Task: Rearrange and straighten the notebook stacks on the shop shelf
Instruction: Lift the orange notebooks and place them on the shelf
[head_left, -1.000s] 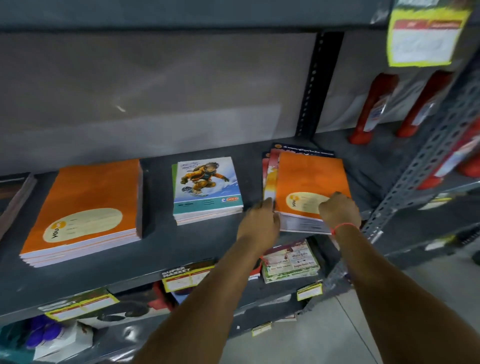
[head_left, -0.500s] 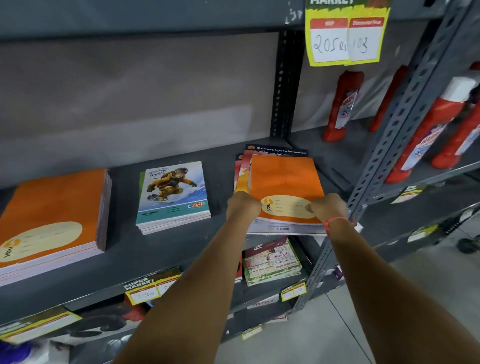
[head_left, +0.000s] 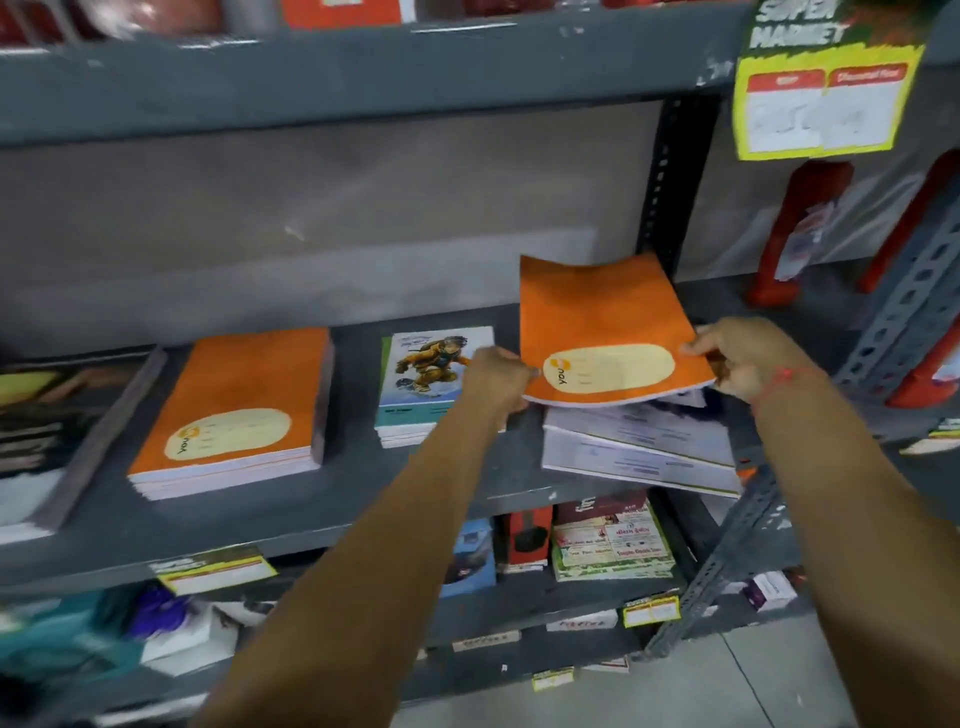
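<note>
An orange notebook (head_left: 602, 322) with a cream label is lifted off the right-hand pile, its far edge tipped up. My left hand (head_left: 493, 382) grips its near left corner and my right hand (head_left: 748, 358) grips its near right corner. Under it lies a skewed pile of white-backed notebooks (head_left: 639, 447) that juts over the shelf's front edge. A neat stack of orange notebooks (head_left: 234, 415) sits to the left. Between them is a stack with a snowboarder cover (head_left: 415, 379), partly hidden by my left hand. All rest on the grey metal shelf (head_left: 311, 519).
A dark-covered stack (head_left: 57, 431) lies at the far left. Red bottles (head_left: 795, 234) stand past the slotted upright (head_left: 893, 332) on the right. A yellow price tag (head_left: 821, 104) hangs from the shelf above. Boxes and small books (head_left: 608, 540) fill the lower shelf.
Both hands have lifted the top orange notebook off the right pile and tilted it up. The pile beneath now shows white backs and sits askew. The camera has moved closer and shifted.
</note>
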